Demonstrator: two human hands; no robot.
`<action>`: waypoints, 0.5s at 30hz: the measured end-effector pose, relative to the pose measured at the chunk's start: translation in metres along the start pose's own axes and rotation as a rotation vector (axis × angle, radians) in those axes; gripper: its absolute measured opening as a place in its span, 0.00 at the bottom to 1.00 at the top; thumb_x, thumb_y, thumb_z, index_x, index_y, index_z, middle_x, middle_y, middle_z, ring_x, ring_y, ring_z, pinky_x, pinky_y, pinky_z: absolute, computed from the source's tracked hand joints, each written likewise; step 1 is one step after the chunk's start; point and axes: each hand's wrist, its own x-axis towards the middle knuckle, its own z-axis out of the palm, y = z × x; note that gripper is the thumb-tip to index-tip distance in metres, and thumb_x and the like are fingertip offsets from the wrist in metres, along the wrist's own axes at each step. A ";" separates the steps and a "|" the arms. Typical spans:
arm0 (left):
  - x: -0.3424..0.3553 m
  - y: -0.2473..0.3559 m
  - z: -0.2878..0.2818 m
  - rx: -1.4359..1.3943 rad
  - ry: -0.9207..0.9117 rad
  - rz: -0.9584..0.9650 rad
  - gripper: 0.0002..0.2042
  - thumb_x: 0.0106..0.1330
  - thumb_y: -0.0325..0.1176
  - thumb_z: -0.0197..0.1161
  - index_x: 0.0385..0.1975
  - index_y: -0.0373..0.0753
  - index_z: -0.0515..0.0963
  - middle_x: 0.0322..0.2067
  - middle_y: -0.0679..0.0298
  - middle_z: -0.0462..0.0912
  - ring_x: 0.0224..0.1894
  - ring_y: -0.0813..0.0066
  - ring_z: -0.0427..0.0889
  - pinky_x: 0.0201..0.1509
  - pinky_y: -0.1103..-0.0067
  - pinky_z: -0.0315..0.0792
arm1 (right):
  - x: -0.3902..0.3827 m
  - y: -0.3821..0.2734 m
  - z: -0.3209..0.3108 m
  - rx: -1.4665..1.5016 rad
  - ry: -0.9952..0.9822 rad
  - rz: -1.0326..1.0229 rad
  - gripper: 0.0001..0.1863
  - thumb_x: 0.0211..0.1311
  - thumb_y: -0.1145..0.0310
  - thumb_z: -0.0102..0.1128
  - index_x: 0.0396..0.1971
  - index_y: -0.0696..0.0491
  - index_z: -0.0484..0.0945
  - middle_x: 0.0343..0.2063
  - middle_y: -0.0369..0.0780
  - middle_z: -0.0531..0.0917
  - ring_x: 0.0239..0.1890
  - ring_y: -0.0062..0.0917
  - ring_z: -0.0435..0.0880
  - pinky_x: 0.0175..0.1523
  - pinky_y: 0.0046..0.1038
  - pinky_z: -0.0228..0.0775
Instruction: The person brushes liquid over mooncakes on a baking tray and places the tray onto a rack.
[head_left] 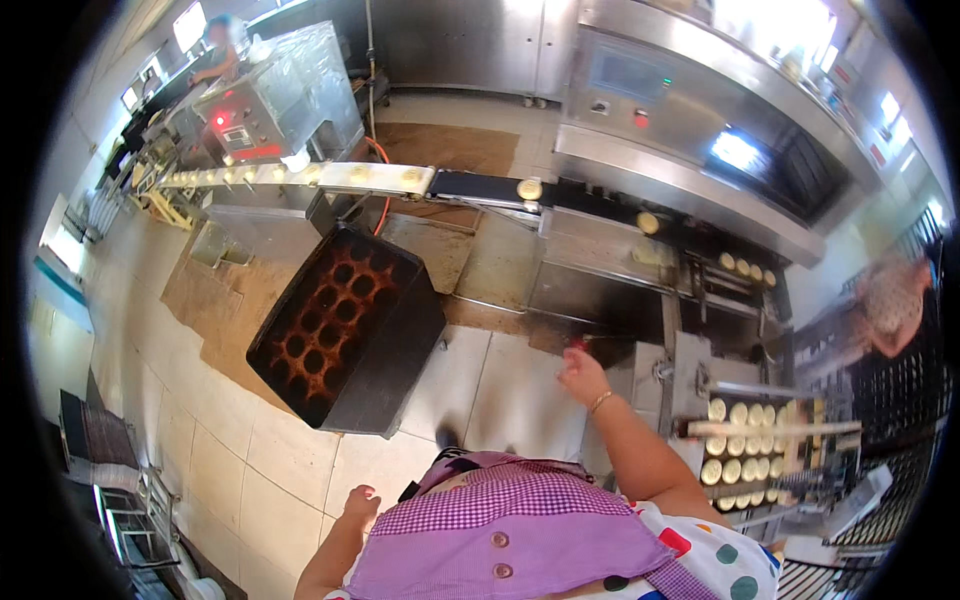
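My left hand (362, 503) hangs low beside my purple apron (500, 540), its fingers loosely bent and apart, holding nothing. Out ahead, my right hand (583, 378) reaches over the floor with its fingers drawn together. A small dark red blur shows at those fingertips; what it is, I cannot make out. Between the hands and farther off stands a dark box-shaped stack (400, 350), topped by a brown-stained pan with round cups (325, 325). Beyond the right hand runs a conveyor belt (480, 188), carrying pale round cakes (529, 189) spaced apart.
Rows of round pale cakes (738, 440) lie at the right under a light bar (775, 429). A blurred person (890, 310) stands there by dark racks. A large steel machine (640, 110) is behind the belt; another machine (270, 100) and a person (222, 50) are far left.
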 end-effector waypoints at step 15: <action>0.199 0.265 -0.133 -0.337 0.064 0.171 0.17 0.54 0.31 0.62 0.44 0.34 0.72 0.42 0.55 0.78 0.40 0.65 0.79 0.45 0.74 0.73 | 0.401 -0.178 0.075 -0.061 0.015 -0.167 0.40 0.42 0.65 0.69 0.58 0.59 0.62 0.55 0.50 0.68 0.59 0.37 0.67 0.63 0.30 0.59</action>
